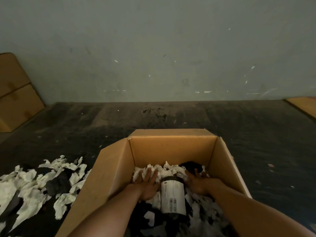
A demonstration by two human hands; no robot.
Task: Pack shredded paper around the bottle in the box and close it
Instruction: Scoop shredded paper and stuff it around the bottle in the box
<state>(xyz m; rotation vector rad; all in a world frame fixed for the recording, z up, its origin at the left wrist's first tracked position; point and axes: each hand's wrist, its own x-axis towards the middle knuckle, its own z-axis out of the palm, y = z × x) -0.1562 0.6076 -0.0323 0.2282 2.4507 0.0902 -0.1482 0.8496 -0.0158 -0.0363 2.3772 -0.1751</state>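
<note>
An open cardboard box (172, 147) stands on the dark floor, its flaps up. Inside lies a dark bottle (173, 197) with a white barcode label, on its side, neck pointing away from me. White and dark shredded paper (168, 170) lies around it in the box. My left hand (148, 183) rests flat, fingers spread, on the paper just left of the bottle. My right hand (196, 183) lies flat with spread fingers on the paper just right of it. Neither hand grips anything.
A loose pile of white and dark shredded paper (34, 182) covers the floor left of the box. A flat cardboard sheet (15, 93) leans on the wall at far left. Another cardboard piece (304, 105) lies at far right. A grey wall rises behind.
</note>
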